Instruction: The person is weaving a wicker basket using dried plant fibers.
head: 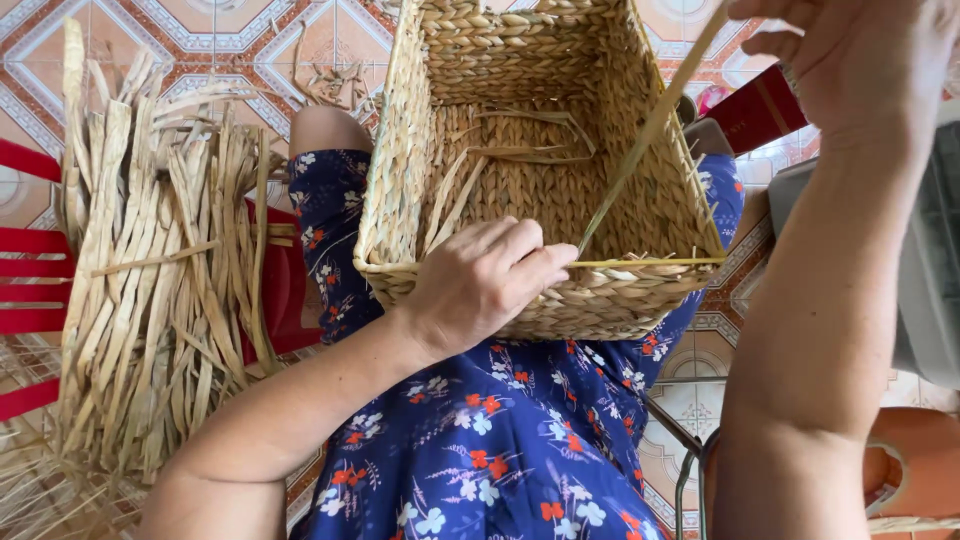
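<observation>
A rectangular woven basket point(540, 150) rests on the person's lap, over a blue dress point(500, 430) printed with small red and white flowers. The basket is plaited from pale tan dried grass, its walls built of thick twisted rows, its floor a flatter weave with a few loose strands lying inside. Short stiff ends stick up along the near rim.

The left hand point(485, 280) sits on that near rim, fingers curled and pressed together against the edge, pinning a strand point(645, 135) where it meets the weave. This strand runs taut and slanting up across the basket's opening to the right hand point(860, 60), raised at the upper right, whose fingers are closed around its far end.

To the left, a thick bundle of flat dried grass point(160, 270) lies across a red chair point(30, 300). Patterned tiles cover the floor point(200, 40).
</observation>
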